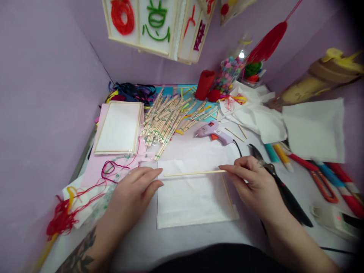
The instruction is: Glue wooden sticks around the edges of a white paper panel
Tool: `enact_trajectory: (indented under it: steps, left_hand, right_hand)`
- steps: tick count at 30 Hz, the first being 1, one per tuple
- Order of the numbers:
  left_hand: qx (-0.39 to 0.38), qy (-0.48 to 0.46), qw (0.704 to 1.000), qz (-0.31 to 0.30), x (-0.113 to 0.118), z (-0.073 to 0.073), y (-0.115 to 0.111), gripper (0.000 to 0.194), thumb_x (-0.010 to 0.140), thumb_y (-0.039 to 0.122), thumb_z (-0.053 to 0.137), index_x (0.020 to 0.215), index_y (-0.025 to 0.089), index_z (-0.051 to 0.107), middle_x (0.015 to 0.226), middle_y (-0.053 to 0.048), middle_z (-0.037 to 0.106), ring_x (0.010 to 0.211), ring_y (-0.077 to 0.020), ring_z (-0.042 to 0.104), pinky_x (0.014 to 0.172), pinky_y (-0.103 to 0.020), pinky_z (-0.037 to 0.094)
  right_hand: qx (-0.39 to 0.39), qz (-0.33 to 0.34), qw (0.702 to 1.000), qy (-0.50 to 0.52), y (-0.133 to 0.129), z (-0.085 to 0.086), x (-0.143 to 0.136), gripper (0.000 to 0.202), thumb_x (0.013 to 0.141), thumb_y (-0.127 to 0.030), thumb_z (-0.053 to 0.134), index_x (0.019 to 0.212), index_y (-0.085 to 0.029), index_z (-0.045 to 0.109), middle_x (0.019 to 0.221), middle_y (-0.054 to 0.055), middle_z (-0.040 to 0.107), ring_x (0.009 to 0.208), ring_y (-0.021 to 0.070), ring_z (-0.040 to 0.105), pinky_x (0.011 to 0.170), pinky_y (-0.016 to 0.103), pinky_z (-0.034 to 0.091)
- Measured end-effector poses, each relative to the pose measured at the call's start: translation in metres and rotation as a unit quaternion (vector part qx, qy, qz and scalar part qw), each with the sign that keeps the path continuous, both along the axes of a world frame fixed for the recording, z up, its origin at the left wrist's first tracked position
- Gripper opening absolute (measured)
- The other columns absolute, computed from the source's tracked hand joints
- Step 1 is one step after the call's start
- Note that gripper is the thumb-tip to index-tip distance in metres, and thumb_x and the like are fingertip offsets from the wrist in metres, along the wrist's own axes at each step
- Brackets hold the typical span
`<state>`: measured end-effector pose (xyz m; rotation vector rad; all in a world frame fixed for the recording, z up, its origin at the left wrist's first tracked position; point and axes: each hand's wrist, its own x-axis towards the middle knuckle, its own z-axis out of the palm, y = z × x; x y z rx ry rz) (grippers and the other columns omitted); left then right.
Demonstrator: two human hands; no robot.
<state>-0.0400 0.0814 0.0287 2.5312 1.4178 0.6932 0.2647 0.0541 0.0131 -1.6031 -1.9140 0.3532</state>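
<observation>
A thin wooden stick (193, 174) lies level above the upper part of a white sheet (190, 199). My right hand (253, 182) pinches its right end between thumb and fingers. Just beyond the stick's left end is my left hand (136, 193), its thumb and fingertips apart with nothing between them. Another thin stick (227, 191) runs along the sheet's right edge. The sheet lies flat on the white table, with a folded strip along its near edge.
Behind the sheet are a heap of wooden sticks (162, 121) and a purple glue gun (214, 132). Black-handled pliers (284, 189) lie right of my right hand. A framed white panel (119, 127) and red yarn (61, 218) are at the left. A decorated lantern (156, 26) hangs above.
</observation>
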Motion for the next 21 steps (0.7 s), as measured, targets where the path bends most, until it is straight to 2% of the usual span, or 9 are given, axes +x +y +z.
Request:
enact_trajectory:
  steps: [4, 8, 11, 16, 21]
  left_hand:
    - [-0.059, -0.001, 0.998, -0.015, 0.002, -0.011, 0.000, 0.017, 0.094, 0.026, 0.050, 0.094, 0.021, 0.066, 0.090, -0.001, 0.066, 0.085, -0.0136, 0.061, 0.080, -0.024, 0.048]
    - [-0.095, -0.018, 0.995, -0.032, 0.000, -0.008, 0.003, 0.015, 0.093, 0.027, 0.051, 0.094, 0.021, 0.065, 0.089, 0.000, 0.066, 0.083, -0.0131, 0.061, 0.077, -0.023, 0.048]
    - [-0.120, -0.031, 0.991, -0.045, 0.002, -0.005, 0.006, 0.017, 0.092, 0.028, 0.050, 0.087, 0.021, 0.065, 0.083, 0.000, 0.066, 0.078, -0.0125, 0.061, 0.070, -0.021, 0.048]
    - [-0.147, -0.041, 0.988, -0.031, 0.002, -0.004, 0.015, 0.023, 0.092, 0.032, 0.049, 0.078, 0.021, 0.064, 0.076, 0.000, 0.066, 0.068, -0.0128, 0.060, 0.063, -0.022, 0.048]
    - [-0.168, -0.049, 0.984, -0.022, -0.002, -0.009, 0.020, 0.024, 0.091, 0.034, 0.049, 0.079, 0.021, 0.065, 0.077, 0.000, 0.067, 0.067, -0.0134, 0.060, 0.062, -0.022, 0.048]
  right_hand:
    - [-0.011, 0.015, 1.000, 0.007, 0.000, -0.001, -0.002, 0.025, 0.089, -0.019, 0.050, 0.097, -0.026, 0.072, 0.083, 0.005, 0.052, 0.078, 0.0176, 0.055, 0.064, 0.031, 0.048]
    - [-0.024, 0.018, 1.000, 0.004, 0.001, -0.006, -0.002, 0.026, 0.089, -0.019, 0.049, 0.098, -0.025, 0.072, 0.084, 0.005, 0.051, 0.079, 0.0170, 0.055, 0.065, 0.030, 0.048]
    - [-0.036, 0.015, 0.999, -0.002, 0.002, -0.009, -0.002, 0.025, 0.090, -0.019, 0.049, 0.100, -0.024, 0.072, 0.086, 0.005, 0.050, 0.077, 0.0157, 0.055, 0.065, 0.029, 0.048]
    - [-0.058, -0.042, 0.997, 0.024, 0.005, -0.008, 0.003, 0.024, 0.090, -0.022, 0.048, 0.106, -0.023, 0.066, 0.094, 0.007, 0.058, 0.085, 0.0180, 0.059, 0.072, 0.032, 0.051]
    - [-0.093, -0.099, 0.990, 0.027, 0.008, -0.006, 0.012, 0.017, 0.087, -0.023, 0.050, 0.095, -0.022, 0.064, 0.093, 0.006, 0.067, 0.083, 0.0198, 0.063, 0.071, 0.032, 0.052]
